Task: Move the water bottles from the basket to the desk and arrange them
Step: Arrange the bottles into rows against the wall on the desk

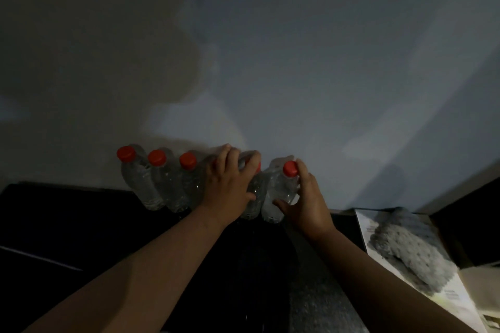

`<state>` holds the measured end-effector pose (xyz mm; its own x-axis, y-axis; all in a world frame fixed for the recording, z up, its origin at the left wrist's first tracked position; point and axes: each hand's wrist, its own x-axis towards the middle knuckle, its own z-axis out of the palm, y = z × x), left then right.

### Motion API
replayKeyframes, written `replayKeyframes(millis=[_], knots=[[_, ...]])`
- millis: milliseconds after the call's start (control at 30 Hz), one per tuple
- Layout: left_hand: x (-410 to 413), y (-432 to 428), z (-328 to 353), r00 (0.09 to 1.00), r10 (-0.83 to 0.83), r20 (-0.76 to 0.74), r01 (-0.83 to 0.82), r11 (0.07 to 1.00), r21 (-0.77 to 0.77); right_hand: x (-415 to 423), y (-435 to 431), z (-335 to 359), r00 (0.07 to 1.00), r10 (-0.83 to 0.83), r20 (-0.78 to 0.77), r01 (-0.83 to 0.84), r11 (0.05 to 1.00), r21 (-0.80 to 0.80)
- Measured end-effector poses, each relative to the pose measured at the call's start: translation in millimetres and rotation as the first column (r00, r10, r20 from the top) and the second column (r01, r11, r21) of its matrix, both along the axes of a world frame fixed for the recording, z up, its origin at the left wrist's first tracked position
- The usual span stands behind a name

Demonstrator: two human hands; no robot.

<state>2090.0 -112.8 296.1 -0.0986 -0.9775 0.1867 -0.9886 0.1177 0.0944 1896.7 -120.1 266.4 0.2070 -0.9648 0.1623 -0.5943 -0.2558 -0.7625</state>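
Clear plastic water bottles with red caps (151,178) stand in a row on the dark desk (67,213) against the pale wall (297,48); the left hand (230,184) wraps one bottle in the row (254,197); the right hand (308,203) clasps the end bottle (281,189) touching it; no basket is visible.

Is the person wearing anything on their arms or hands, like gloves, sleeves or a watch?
No. Both forearms are bare as far as the picture shows, with no sleeves in view. The left hand and right hand have no gloves, and I see no watch, rings or bracelets, though the light is dim.
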Motion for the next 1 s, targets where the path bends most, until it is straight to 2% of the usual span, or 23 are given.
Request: replayKeyframes(millis=[133, 367, 467, 633, 867, 1000], knots=[[3.5, -0.1, -2.5, 1.000, -0.009, 0.014, 0.009, 0.999, -0.034, 10.5, 7.0, 6.3, 0.971, -0.064, 0.229, 0.045, 0.995, 0.089], [6.8, -2.7, -7.0, 0.998, -0.014, 0.053, 0.017, 0.999, -0.051, 21.6, 13.9, -29.8, 0.975, -0.163, 0.153, 0.113, 0.949, 0.293], [7.0, -3.6, -8.7, 0.998, -0.017, 0.055, 0.021, 0.997, -0.073, 24.1, 11.3, -44.6, 0.971, -0.204, 0.126, 0.160, 0.942, 0.295], [7.3, -4.2, -11.4, 0.998, -0.015, 0.056, 0.021, 0.994, -0.109, 29.1, 2.4, -49.4, 0.951, -0.246, 0.189, 0.188, 0.942, 0.279], [8.5, -3.5, -9.4, 0.998, -0.020, 0.065, 0.026, 0.995, -0.092, 23.6, -7.4, -57.8, 0.974, -0.221, 0.060, 0.187, 0.920, 0.343], [8.9, -3.2, -8.3, 0.997, -0.033, 0.070, 0.038, 0.996, -0.076, 22.3, -10.1, -61.4, 0.979, -0.196, 0.046, 0.165, 0.913, 0.373]])
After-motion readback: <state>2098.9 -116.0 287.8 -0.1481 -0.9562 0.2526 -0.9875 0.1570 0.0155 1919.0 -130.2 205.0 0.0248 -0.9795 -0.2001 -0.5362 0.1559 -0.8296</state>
